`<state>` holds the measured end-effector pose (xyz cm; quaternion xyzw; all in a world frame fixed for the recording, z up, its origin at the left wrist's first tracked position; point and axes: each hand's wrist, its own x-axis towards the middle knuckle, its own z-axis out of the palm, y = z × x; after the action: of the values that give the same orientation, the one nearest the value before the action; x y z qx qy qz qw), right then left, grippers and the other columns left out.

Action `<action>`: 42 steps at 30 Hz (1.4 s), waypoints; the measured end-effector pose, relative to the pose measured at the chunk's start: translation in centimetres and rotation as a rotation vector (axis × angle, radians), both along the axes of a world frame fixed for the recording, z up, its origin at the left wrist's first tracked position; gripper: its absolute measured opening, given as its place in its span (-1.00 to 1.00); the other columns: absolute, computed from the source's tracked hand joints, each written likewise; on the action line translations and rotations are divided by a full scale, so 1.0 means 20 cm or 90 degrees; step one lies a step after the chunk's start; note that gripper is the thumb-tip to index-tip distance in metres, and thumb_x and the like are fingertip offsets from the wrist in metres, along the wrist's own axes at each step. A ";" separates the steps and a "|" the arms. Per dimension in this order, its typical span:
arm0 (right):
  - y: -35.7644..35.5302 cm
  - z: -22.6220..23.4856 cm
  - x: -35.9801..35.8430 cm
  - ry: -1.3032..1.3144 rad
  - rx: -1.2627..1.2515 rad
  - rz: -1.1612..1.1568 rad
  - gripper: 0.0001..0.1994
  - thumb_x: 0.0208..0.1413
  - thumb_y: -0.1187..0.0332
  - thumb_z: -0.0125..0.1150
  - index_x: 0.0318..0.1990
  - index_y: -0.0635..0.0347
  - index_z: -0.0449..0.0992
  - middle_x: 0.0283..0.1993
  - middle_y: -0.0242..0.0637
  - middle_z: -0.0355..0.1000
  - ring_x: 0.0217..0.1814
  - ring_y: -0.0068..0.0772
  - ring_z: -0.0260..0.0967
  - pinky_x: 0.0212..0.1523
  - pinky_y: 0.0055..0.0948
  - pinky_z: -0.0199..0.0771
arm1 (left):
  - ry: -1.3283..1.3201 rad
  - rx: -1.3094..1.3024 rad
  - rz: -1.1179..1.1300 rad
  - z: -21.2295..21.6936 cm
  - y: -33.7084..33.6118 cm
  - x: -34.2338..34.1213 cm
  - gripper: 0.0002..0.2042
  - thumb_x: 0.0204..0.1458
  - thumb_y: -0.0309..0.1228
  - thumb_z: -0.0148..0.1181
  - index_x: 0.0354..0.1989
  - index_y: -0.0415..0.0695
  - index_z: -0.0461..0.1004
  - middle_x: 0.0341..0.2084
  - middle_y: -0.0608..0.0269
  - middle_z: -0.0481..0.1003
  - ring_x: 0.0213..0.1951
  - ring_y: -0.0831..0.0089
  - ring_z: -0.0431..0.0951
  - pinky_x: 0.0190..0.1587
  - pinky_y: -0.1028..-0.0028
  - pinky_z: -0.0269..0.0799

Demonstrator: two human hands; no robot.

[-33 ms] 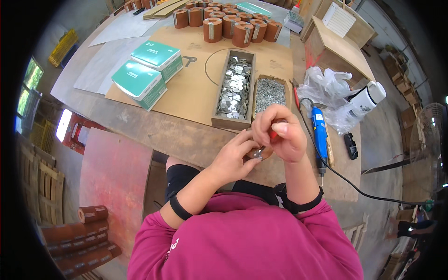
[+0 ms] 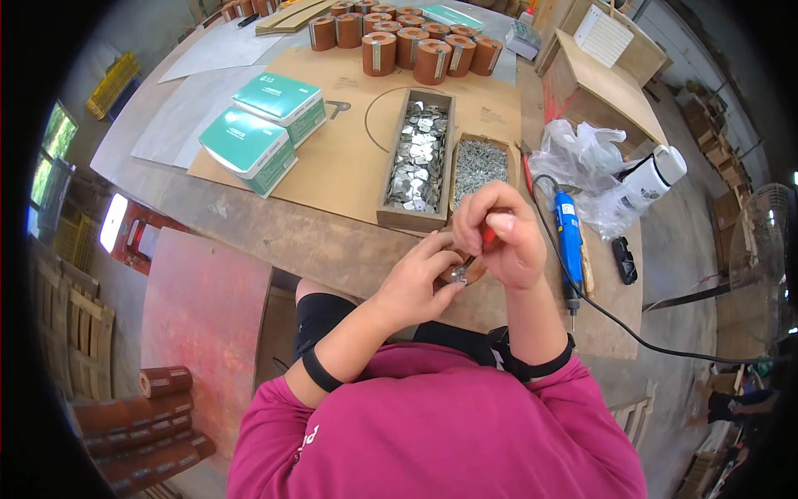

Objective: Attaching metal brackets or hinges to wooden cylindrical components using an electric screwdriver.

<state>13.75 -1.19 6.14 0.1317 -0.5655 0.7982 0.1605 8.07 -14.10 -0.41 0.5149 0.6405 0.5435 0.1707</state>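
1. Two bare hands, head view only. Right hand (image 2: 507, 241) is closed around a red-handled tool (image 2: 489, 236), no slack visible; shaft angles down-left.
2. Left hand (image 2: 413, 281), just left of that grip: thumb and fingers curled in on a brown piece (image 2: 476, 272), thumb tip by a bright metal fitting (image 2: 459, 273). Probably steadies the work under the tool; exact tip contact too small to tell.
3. Piece sits between the hands, near the table's close edge, likely for a straight look down.
4. Just beyond the grip: wooden tray (image 2: 407, 219) of metal plates (image 2: 418, 158), carton of silver fasteners (image 2: 482, 166). Presumably short reach.
5. Right of grip: blue power driver (image 2: 569, 237), bit toward the person, likely parked handy.
6. Far beyond: brown cylinders (image 2: 379, 53), upright.
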 end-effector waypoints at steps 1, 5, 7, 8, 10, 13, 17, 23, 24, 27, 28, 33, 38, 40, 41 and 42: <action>0.00 0.00 0.01 0.012 -0.031 -0.029 -0.80 -0.06 0.28 -0.10 -0.50 0.27 0.21 -0.69 -0.30 0.12 -0.66 -0.53 0.03 -0.63 -0.55 0.06 | 0.051 0.006 0.020 0.02 0.00 0.01 -0.68 -0.34 -0.49 0.24 -0.31 -0.18 0.38 -0.12 0.09 0.30 -0.06 0.08 0.31 -0.03 0.28 0.26; 0.02 -0.01 0.01 0.042 -0.042 -0.029 -0.80 -0.02 0.27 -0.13 -0.44 0.25 0.20 -0.68 -0.32 0.08 -0.68 -0.54 0.00 -0.63 -0.55 0.03 | 0.180 -0.007 0.109 0.01 0.02 0.07 -0.68 -0.38 -0.50 0.26 -0.34 -0.18 0.39 -0.06 0.07 0.24 -0.02 0.08 0.26 -0.02 0.28 0.25; 0.01 0.00 0.02 0.050 -0.041 -0.008 -0.81 -0.01 0.27 -0.14 -0.44 0.24 0.20 -0.68 -0.33 0.08 -0.68 -0.55 -0.01 -0.64 -0.55 0.02 | 0.159 0.002 0.062 -0.03 0.02 0.03 -0.68 -0.39 -0.50 0.27 -0.35 -0.17 0.39 -0.04 0.05 0.23 0.01 0.05 0.23 0.00 0.25 0.22; -0.01 0.00 0.03 0.042 -0.074 -0.101 -0.80 0.03 0.26 -0.15 -0.45 0.22 0.20 -0.68 -0.35 0.08 -0.68 -0.55 -0.01 -0.64 -0.56 0.02 | 0.134 0.007 0.013 -0.04 0.02 0.01 -0.68 -0.40 -0.50 0.28 -0.36 -0.16 0.40 -0.03 0.04 0.22 0.04 0.01 0.20 0.02 0.22 0.20; -0.05 0.01 0.08 0.029 -0.105 -0.190 -0.79 0.07 0.25 -0.15 -0.46 0.20 0.19 -0.68 -0.37 0.07 -0.68 -0.56 -0.01 -0.64 -0.57 0.01 | 0.222 -0.012 0.021 0.00 -0.03 -0.07 -0.68 -0.41 -0.50 0.28 -0.36 -0.14 0.41 -0.01 0.02 0.20 0.06 -0.05 0.15 0.04 0.19 0.17; -0.02 0.03 0.17 0.104 -0.183 -0.349 -0.86 0.11 0.40 -0.12 -0.45 0.23 0.19 -0.68 -0.36 0.12 -0.68 -0.58 0.02 -0.64 -0.57 0.07 | 0.332 -0.133 0.037 0.07 -0.13 -0.15 -0.62 -0.42 -0.51 0.28 -0.29 -0.10 0.42 0.04 -0.01 0.15 0.11 -0.14 0.05 0.15 0.09 0.00; -0.02 0.05 0.20 0.088 -0.092 -0.474 -0.87 0.10 0.46 -0.03 -0.45 0.20 0.17 -0.69 -0.38 0.11 -0.69 -0.58 0.04 -0.65 -0.56 0.09 | 0.311 -0.213 0.070 0.15 -0.12 -0.01 -0.62 -0.38 -0.48 0.28 -0.27 -0.15 0.39 0.04 -0.05 0.13 0.11 -0.13 0.06 0.15 0.10 0.01; -0.09 0.04 0.15 0.123 -0.017 -0.442 -0.87 0.12 0.45 -0.06 -0.43 0.20 0.16 -0.71 -0.38 0.11 -0.71 -0.61 0.02 -0.68 -0.60 0.08 | 0.291 -0.005 -0.002 0.02 -0.08 -0.07 -0.67 -0.39 -0.50 0.28 -0.35 -0.20 0.38 0.01 -0.01 0.20 0.09 -0.03 0.14 0.16 0.13 0.02; -0.10 0.04 0.15 0.134 -0.013 -0.418 -0.87 0.12 0.44 -0.06 -0.42 0.20 0.16 -0.71 -0.39 0.11 -0.72 -0.62 0.02 -0.69 -0.61 0.07 | 0.290 -0.006 -0.002 0.02 -0.09 -0.08 -0.67 -0.39 -0.50 0.28 -0.35 -0.20 0.38 0.01 -0.01 0.20 0.09 -0.03 0.14 0.16 0.13 0.02; -0.11 0.02 0.15 0.135 -0.039 -0.403 -0.87 0.12 0.44 -0.06 -0.41 0.20 0.15 -0.70 -0.39 0.11 -0.71 -0.63 0.03 -0.70 -0.62 0.07 | 0.257 -0.017 -0.021 0.02 -0.10 -0.09 -0.67 -0.39 -0.53 0.27 -0.33 -0.23 0.39 0.02 -0.01 0.19 0.08 0.00 0.16 0.14 0.20 0.08; -0.11 0.01 0.13 0.136 -0.040 -0.402 -0.87 0.12 0.44 -0.06 -0.41 0.20 0.15 -0.70 -0.39 0.11 -0.71 -0.63 0.03 -0.70 -0.62 0.07 | 0.258 -0.018 -0.020 0.02 -0.10 -0.08 -0.67 -0.39 -0.53 0.27 -0.33 -0.23 0.39 0.02 -0.01 0.19 0.08 0.00 0.16 0.14 0.20 0.08; -0.15 -0.02 0.08 0.122 -0.049 -0.401 -0.87 0.12 0.44 -0.04 -0.41 0.19 0.15 -0.69 -0.41 0.13 -0.71 -0.65 0.05 -0.70 -0.63 0.06 | 0.158 0.000 0.105 0.00 -0.08 0.02 -0.64 -0.39 -0.47 0.32 -0.34 -0.25 0.39 -0.01 -0.09 0.21 -0.04 0.01 0.31 -0.04 0.29 0.27; -0.15 -0.05 0.07 0.116 -0.036 -0.398 -0.86 0.11 0.44 -0.03 -0.42 0.19 0.16 -0.69 -0.43 0.14 -0.70 -0.66 0.06 -0.70 -0.65 0.05 | 0.198 0.023 0.176 -0.05 -0.05 0.04 -0.67 -0.40 -0.45 0.33 -0.39 -0.25 0.41 -0.05 -0.08 0.25 -0.08 0.02 0.35 -0.09 0.30 0.31; -0.15 -0.06 0.07 0.113 -0.027 -0.399 -0.86 0.11 0.44 -0.02 -0.42 0.19 0.17 -0.69 -0.43 0.14 -0.70 -0.67 0.06 -0.70 -0.65 0.06 | 0.195 0.029 0.181 -0.05 -0.05 0.04 -0.68 -0.40 -0.46 0.33 -0.41 -0.25 0.41 -0.07 -0.08 0.27 -0.08 0.01 0.35 -0.09 0.31 0.32; -0.15 -0.06 0.07 0.110 -0.026 -0.410 -0.87 0.11 0.44 -0.02 -0.43 0.19 0.17 -0.69 -0.43 0.14 -0.70 -0.67 0.06 -0.70 -0.65 0.05 | 0.198 0.033 0.182 -0.05 -0.05 0.04 -0.68 -0.41 -0.46 0.33 -0.41 -0.25 0.41 -0.07 -0.08 0.27 -0.08 0.02 0.35 -0.09 0.31 0.32; -0.16 -0.06 0.07 0.107 -0.025 -0.421 -0.87 0.11 0.44 -0.02 -0.43 0.19 0.18 -0.69 -0.44 0.14 -0.71 -0.68 0.06 -0.69 -0.66 0.05 | 0.201 0.037 0.182 -0.05 -0.05 0.04 -0.69 -0.41 -0.46 0.33 -0.42 -0.25 0.41 -0.07 -0.07 0.28 -0.08 0.02 0.35 -0.09 0.30 0.32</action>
<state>15.09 -4.33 5.00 0.0032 -0.5472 0.6998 0.4592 8.84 -15.19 -1.42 0.5024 0.7098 0.4930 -0.0259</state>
